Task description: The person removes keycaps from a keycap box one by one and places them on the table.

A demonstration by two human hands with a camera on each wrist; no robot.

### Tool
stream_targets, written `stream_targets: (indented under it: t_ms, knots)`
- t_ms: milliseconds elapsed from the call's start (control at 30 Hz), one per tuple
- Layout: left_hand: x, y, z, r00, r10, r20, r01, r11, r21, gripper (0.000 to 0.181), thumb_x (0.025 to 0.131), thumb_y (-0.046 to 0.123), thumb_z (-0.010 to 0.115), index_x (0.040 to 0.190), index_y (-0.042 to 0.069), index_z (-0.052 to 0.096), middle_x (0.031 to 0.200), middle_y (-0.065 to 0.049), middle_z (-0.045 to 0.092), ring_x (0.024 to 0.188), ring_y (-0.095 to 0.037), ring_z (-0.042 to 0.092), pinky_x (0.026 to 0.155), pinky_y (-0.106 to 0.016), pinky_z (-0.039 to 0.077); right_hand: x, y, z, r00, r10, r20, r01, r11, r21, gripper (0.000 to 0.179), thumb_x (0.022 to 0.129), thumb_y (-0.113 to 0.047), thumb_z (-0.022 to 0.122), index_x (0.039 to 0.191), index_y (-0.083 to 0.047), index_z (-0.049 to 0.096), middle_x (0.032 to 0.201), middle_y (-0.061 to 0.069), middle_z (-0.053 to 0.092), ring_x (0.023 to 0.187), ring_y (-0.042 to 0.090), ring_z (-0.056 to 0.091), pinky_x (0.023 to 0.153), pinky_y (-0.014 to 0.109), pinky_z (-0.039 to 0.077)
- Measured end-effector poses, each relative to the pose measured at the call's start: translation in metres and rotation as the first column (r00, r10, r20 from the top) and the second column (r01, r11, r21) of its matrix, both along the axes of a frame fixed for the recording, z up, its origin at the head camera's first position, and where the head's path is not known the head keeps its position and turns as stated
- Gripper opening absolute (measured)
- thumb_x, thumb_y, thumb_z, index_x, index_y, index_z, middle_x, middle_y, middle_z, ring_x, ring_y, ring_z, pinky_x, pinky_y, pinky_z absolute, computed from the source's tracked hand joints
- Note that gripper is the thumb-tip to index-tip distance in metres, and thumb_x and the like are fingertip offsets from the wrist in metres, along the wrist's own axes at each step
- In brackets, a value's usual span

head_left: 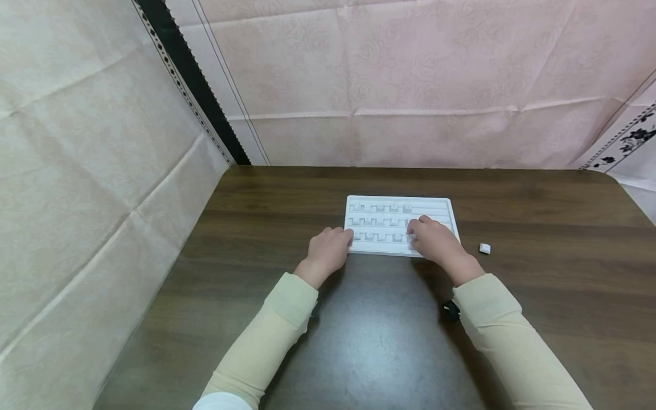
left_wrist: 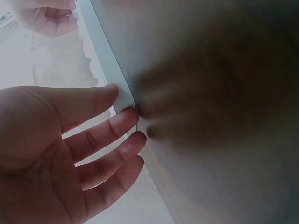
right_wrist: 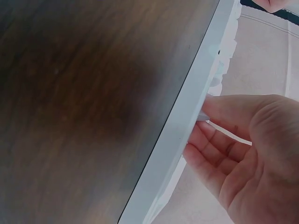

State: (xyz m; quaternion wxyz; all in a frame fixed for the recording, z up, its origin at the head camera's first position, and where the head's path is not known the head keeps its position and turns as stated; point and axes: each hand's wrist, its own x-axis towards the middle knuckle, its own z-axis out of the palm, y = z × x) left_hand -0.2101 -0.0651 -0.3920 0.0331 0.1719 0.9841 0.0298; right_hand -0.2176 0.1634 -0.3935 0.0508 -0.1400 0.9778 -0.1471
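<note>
A flat white board [head_left: 430, 204] with raised rows lies on the table, and several small pale blocks [head_left: 407, 208] stand along those rows. At its left end my left hand [head_left: 328, 250] grips the near corner. In the left wrist view the thumb [left_wrist: 108, 95] lies against the board's edge and the forefinger touches its corner. Over the right part of the board, my right hand [head_left: 435, 242] pinches a small greyish-white block [right_wrist: 202, 116] between thumb and fingers, low at the board's surface. The fingers partly hide that block.
One loose white block [head_left: 484, 248] lies on the brown wooden table [head_left: 359, 341], to the right of the board. Pale patterned cloth [head_left: 425, 85] hangs behind the table's far edge and along the left side.
</note>
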Motion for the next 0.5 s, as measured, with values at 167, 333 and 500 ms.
stream_targets:
  t_ms: [167, 333, 500]
  knots:
    - [0.000, 0.000, 0.001, 1.000, 0.006, 0.009, -0.006, 1.000, 0.004, 0.011, 0.090, 0.019, 0.057, 0.100, 0.014, 0.061, 0.089, -0.003, 0.063, 0.075, -0.017, 0.052, 0.060, -0.029, 0.044, -0.001, 0.001, 0.001, 1.000, -0.007, 0.004, 0.007, 1.000, -0.018, 0.020, 0.088, -0.007, 0.055, 0.107, -0.001, 0.058, 0.103, 0.017, 0.057, 0.084, 0.027, 0.051, 0.076, 0.040, 0.044]
    - [0.000, 0.001, 0.001, 1.000, 0.000, 0.012, 0.000, 1.000, 0.007, 0.010, 0.090, 0.020, 0.058, 0.098, 0.014, 0.061, 0.089, -0.003, 0.063, 0.074, -0.017, 0.052, 0.059, -0.029, 0.044, -0.001, 0.005, 0.003, 1.000, -0.021, -0.015, 0.021, 1.000, -0.014, 0.020, 0.087, -0.007, 0.056, 0.106, 0.001, 0.058, 0.103, 0.018, 0.057, 0.086, 0.028, 0.051, 0.078, 0.042, 0.044]
    - [-0.001, 0.000, 0.001, 1.000, 0.001, 0.015, -0.001, 1.000, 0.004, 0.008, 0.090, 0.020, 0.057, 0.095, 0.014, 0.060, 0.087, -0.003, 0.062, 0.074, -0.017, 0.051, 0.060, -0.030, 0.044, 0.000, 0.012, 0.004, 0.999, -0.030, -0.019, 0.030, 1.000, -0.005, 0.019, 0.087, -0.007, 0.055, 0.104, 0.001, 0.058, 0.104, 0.018, 0.057, 0.087, 0.028, 0.051, 0.079, 0.044, 0.043]
